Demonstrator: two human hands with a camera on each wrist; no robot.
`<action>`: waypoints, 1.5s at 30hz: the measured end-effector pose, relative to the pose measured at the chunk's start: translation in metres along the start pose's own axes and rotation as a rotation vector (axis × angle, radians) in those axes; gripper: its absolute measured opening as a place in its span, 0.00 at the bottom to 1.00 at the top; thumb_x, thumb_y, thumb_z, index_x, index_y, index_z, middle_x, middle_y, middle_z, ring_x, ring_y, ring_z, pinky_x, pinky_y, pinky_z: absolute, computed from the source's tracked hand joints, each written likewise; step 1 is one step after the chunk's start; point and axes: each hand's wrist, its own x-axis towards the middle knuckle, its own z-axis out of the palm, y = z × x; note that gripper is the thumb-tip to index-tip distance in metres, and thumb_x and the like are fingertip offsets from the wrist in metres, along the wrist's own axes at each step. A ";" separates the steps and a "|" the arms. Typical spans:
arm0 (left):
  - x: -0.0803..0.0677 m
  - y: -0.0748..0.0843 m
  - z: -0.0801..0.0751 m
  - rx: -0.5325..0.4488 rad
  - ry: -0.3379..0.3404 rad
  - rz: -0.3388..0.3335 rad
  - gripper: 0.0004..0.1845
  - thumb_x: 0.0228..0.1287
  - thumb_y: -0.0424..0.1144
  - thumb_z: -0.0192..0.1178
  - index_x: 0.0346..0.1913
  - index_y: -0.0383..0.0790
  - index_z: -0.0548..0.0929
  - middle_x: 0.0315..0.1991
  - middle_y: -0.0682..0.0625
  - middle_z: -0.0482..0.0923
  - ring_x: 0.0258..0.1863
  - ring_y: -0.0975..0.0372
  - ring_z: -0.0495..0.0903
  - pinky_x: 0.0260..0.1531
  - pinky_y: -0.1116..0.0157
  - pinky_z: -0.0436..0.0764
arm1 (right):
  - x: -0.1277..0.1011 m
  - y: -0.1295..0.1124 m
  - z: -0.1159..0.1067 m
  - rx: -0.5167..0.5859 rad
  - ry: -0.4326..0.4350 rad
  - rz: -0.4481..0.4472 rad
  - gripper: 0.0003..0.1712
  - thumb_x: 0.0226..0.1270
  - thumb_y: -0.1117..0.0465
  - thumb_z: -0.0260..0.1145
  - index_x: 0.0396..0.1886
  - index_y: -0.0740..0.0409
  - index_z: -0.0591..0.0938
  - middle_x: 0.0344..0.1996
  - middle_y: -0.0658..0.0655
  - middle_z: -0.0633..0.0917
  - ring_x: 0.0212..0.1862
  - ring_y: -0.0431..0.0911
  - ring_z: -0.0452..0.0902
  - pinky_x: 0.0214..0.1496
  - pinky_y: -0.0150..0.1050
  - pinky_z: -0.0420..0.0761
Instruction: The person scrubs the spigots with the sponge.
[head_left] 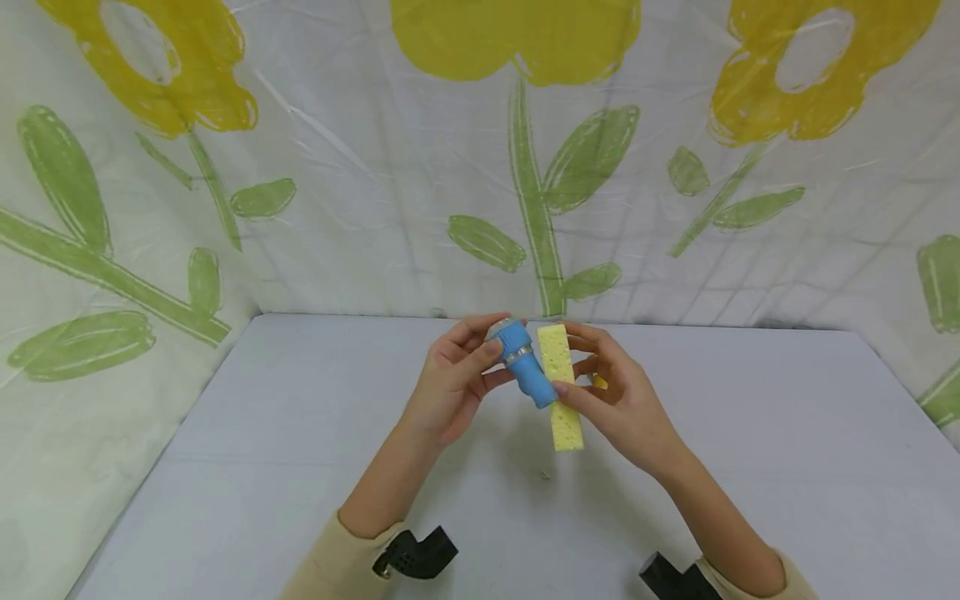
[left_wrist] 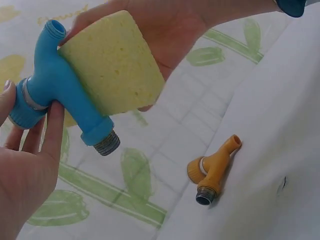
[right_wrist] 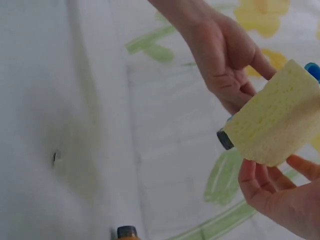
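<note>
Above the middle of the table, my left hand [head_left: 450, 383] holds a blue plastic tap [head_left: 531, 375] by its round knob, between thumb and fingers. The tap's threaded metal end points down in the left wrist view. My right hand [head_left: 626, 404] grips a yellow sponge [head_left: 567, 429] between thumb and fingers. In the left wrist view the sponge [left_wrist: 115, 65] lies right against the blue tap's body [left_wrist: 75, 90]. The right wrist view has the sponge [right_wrist: 275, 117] covering most of the tap, leaving its dark threaded end [right_wrist: 225, 140] showing.
An orange tap [left_wrist: 216, 167] lies on the white table [head_left: 300, 483] near its back edge, mostly hidden behind my right hand in the head view. A small dark mark [head_left: 545, 476] shows on the table. Behind stands a flower-printed curtain [head_left: 360, 208].
</note>
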 end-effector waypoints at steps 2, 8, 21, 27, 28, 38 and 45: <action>0.001 -0.003 0.000 0.032 -0.007 -0.020 0.24 0.59 0.52 0.79 0.56 0.49 0.87 0.51 0.52 0.83 0.45 0.63 0.86 0.48 0.64 0.89 | 0.000 -0.001 -0.001 0.006 0.000 -0.004 0.33 0.74 0.70 0.68 0.76 0.60 0.71 0.69 0.58 0.75 0.53 0.54 0.75 0.48 0.33 0.86; 0.000 -0.007 0.000 0.101 -0.026 -0.050 0.22 0.59 0.54 0.78 0.54 0.51 0.89 0.55 0.50 0.77 0.43 0.62 0.85 0.48 0.64 0.89 | 0.001 -0.001 -0.002 0.012 0.003 -0.005 0.33 0.74 0.68 0.68 0.76 0.59 0.71 0.69 0.57 0.75 0.55 0.55 0.75 0.51 0.33 0.86; 0.000 -0.013 -0.001 0.142 -0.002 -0.098 0.14 0.67 0.41 0.75 0.51 0.44 0.86 0.57 0.48 0.77 0.41 0.63 0.88 0.50 0.63 0.89 | 0.006 0.005 -0.008 -0.038 0.056 0.027 0.35 0.74 0.67 0.69 0.78 0.56 0.71 0.72 0.57 0.74 0.55 0.54 0.77 0.49 0.33 0.86; 0.001 -0.017 -0.002 0.132 -0.018 -0.088 0.18 0.57 0.48 0.80 0.50 0.50 0.90 0.57 0.49 0.80 0.43 0.63 0.87 0.54 0.63 0.88 | 0.006 0.004 -0.010 -0.001 0.077 0.025 0.36 0.73 0.68 0.69 0.78 0.56 0.71 0.69 0.57 0.75 0.55 0.50 0.77 0.50 0.33 0.86; 0.001 -0.017 -0.001 0.135 -0.020 -0.088 0.18 0.58 0.47 0.80 0.50 0.49 0.91 0.56 0.49 0.80 0.43 0.63 0.87 0.54 0.63 0.88 | 0.006 0.004 -0.010 0.001 0.084 0.026 0.36 0.73 0.69 0.69 0.78 0.56 0.71 0.69 0.57 0.75 0.54 0.50 0.77 0.49 0.32 0.87; 0.000 -0.016 0.006 0.206 0.036 -0.077 0.18 0.73 0.20 0.59 0.63 0.22 0.81 0.53 0.51 0.83 0.41 0.65 0.88 0.52 0.62 0.89 | 0.006 0.004 -0.010 0.035 0.122 -0.004 0.39 0.71 0.72 0.69 0.79 0.57 0.69 0.67 0.58 0.74 0.54 0.49 0.79 0.51 0.31 0.88; 0.000 -0.021 0.009 0.241 0.044 -0.080 0.20 0.72 0.21 0.59 0.65 0.16 0.75 0.49 0.52 0.84 0.41 0.66 0.87 0.50 0.64 0.89 | 0.008 0.007 -0.012 0.030 0.167 -0.008 0.38 0.71 0.73 0.69 0.79 0.58 0.69 0.66 0.60 0.75 0.52 0.47 0.78 0.47 0.29 0.87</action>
